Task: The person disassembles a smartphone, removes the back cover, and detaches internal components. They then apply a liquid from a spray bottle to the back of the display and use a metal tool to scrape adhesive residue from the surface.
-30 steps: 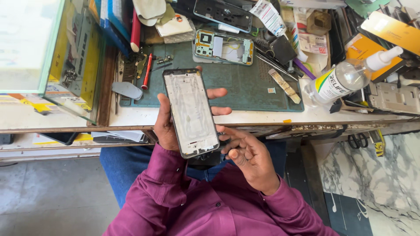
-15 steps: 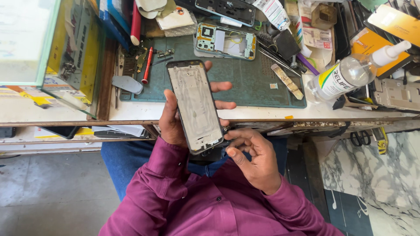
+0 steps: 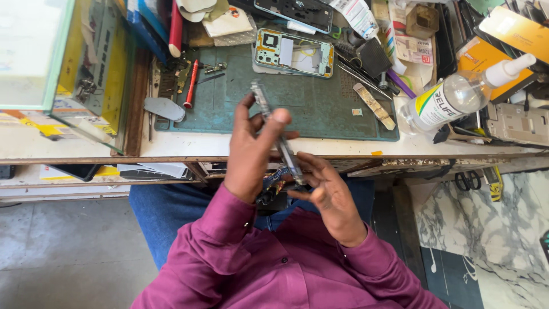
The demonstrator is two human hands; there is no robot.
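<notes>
- Left hand (image 3: 251, 151) closed round a phone (image 3: 278, 137), thumb on top, fingers behind.
- Phone edge-on to the camera, tilted, over the bench's front edge, above the lap.
- Right hand (image 3: 326, 191) half-open, fingertips at the phone's lower end; possibly pinching it, hard to tell.
- Behind on the green mat (image 3: 320, 109): opened handset (image 3: 294, 52), red tool (image 3: 191, 84).
- Clear bottle (image 3: 457, 98) lying to the right.

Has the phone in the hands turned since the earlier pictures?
Yes. The phone faced the camera flat; now it is edge-on, held by the left hand above the green mat.
</notes>
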